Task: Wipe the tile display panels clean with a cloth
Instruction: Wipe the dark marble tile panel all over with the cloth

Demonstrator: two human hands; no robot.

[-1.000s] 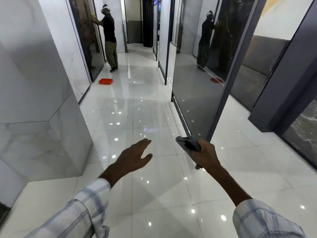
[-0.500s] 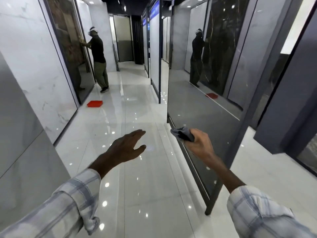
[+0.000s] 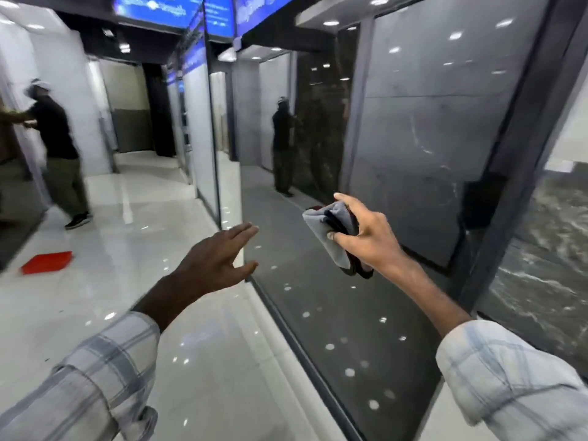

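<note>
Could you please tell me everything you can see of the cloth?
The cloth is soft grey fabric, folded into a thick wad, with darker layers showing along its inner and lower edges. The right hand grips it, thumb on one face, fingers over the other. It is held before the glossy dark display panel; contact cannot be judged.

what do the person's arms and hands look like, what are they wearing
Both arms wear a pale shirt with a faint grey-blue check. The left sleeve and right sleeve end at cuffs short of the wrists, leaving the lower forearms bare. The left hand and right hand are bare: no gloves, rings or watch show.
</note>
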